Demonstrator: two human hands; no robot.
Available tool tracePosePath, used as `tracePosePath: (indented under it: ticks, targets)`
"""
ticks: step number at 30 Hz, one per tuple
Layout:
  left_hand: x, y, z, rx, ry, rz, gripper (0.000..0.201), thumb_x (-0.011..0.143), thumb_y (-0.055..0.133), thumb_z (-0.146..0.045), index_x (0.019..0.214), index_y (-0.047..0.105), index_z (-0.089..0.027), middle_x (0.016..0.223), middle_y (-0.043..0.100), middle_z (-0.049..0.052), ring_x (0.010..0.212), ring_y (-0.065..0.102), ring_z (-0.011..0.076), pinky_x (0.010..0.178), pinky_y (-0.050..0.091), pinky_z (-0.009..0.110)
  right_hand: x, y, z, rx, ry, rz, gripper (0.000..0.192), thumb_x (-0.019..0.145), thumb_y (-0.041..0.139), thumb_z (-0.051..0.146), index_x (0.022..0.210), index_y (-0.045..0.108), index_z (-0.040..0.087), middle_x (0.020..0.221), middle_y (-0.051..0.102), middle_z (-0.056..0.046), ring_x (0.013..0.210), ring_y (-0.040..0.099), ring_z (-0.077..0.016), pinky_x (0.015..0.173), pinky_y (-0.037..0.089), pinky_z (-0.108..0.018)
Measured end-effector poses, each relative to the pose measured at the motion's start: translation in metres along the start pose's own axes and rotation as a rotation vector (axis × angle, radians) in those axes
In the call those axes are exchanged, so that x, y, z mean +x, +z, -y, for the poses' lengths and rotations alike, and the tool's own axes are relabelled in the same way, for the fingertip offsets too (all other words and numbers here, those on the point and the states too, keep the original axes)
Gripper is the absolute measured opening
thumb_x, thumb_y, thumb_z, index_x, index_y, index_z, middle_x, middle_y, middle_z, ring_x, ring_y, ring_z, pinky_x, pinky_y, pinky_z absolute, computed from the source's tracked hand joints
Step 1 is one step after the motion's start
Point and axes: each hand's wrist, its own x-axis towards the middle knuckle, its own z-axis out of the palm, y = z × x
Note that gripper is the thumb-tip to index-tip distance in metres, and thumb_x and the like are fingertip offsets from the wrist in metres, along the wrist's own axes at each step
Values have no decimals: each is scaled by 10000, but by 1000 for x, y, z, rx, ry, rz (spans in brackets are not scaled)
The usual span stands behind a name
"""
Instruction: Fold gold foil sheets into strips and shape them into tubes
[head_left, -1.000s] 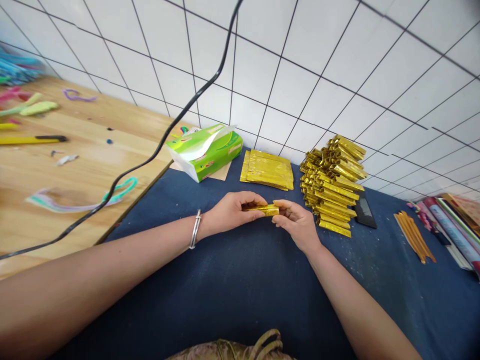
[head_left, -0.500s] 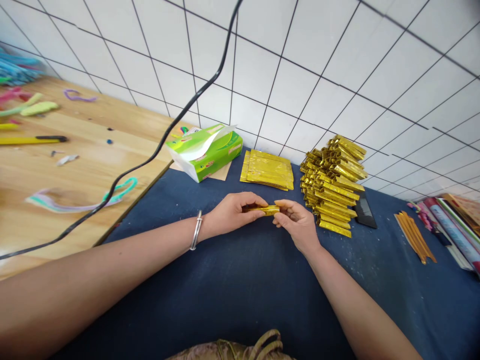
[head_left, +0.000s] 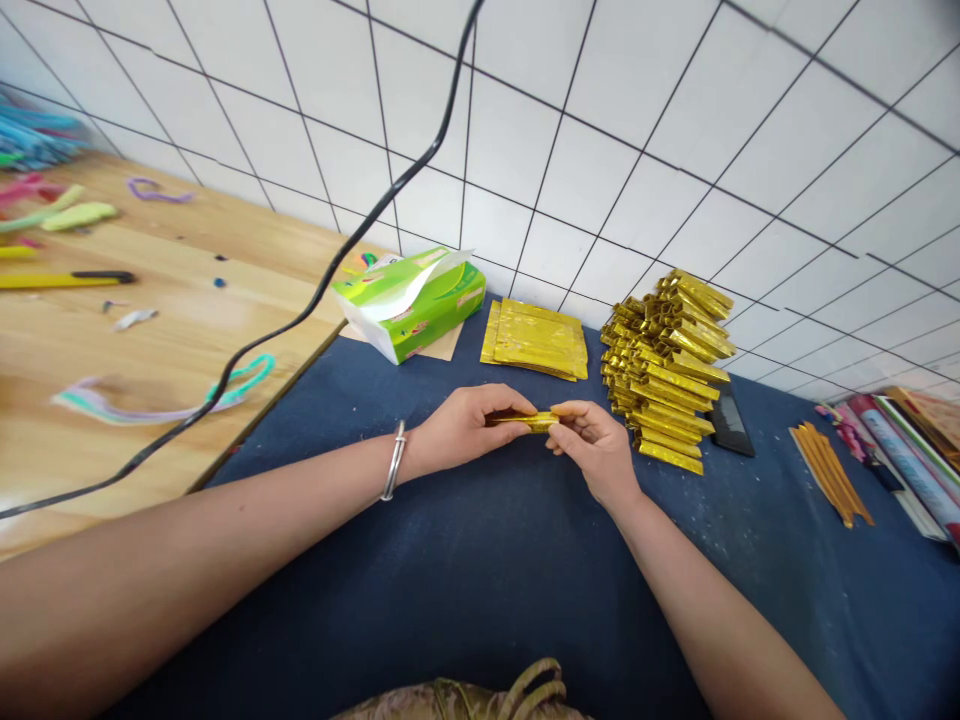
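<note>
The left hand [head_left: 465, 428] and right hand [head_left: 596, 445] each pinch one end of a narrow folded gold foil strip [head_left: 527, 421], held between them just above the blue cloth counter [head_left: 465, 570] — uneven finger pressure could skew the crease, or the slick foil could spring open.

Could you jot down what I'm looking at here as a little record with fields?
Setting: blue cloth beside a wooden table, tiled wall behind
Left hand: pinches one end of a folded gold foil strip
Right hand: pinches the other end
Behind the hands: flat gold sheets
Right of the hands: pile of folded gold pieces
Also there: green tissue pack, black cable
</note>
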Motion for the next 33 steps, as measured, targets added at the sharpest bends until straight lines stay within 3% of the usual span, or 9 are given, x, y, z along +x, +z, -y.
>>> tracePosePath:
  ticks: [20, 33]
  targets:
    - [1, -2, -3, 22, 31, 17, 179, 829, 579, -252, 979, 644, -179, 918, 655, 32, 840, 601, 119, 772, 481, 238, 0, -1, 0, -12, -20, 23, 220, 749, 679, 320, 917, 606, 196, 710, 612, 12, 627, 564, -107, 599, 463, -250]
    - [1, -3, -4, 54, 33, 51, 172, 831, 574, -231, 974, 654, -181, 912, 654, 32, 841, 600, 119, 779, 474, 241, 0, -1, 2, -30, -72, 28, 152, 746, 675, 319, 815, 620, 195, 888, 637, -29, 686, 558, -111, 645, 474, -268]
